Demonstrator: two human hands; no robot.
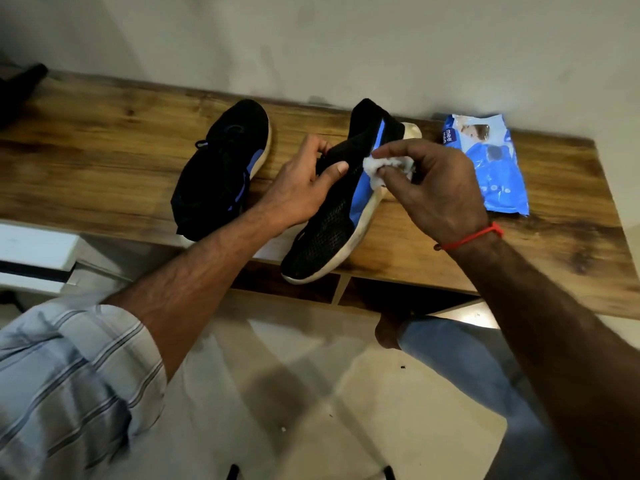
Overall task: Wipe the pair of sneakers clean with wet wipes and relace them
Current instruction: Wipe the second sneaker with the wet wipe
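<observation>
Two black sneakers with blue side panels and white soles lie on a wooden shelf top. The left sneaker lies alone with its laces in place. The right sneaker has its toe hanging over the front edge. My left hand grips this sneaker round its tongue and collar. My right hand pinches a crumpled white wet wipe against the blue side panel. A blue wet wipes pack lies flat to the right of the sneaker.
A grey wall runs right behind the shelf. A dark object lies at the shelf's far left. Open compartments sit under the top. My foot and jeans leg stand on the tiled floor below.
</observation>
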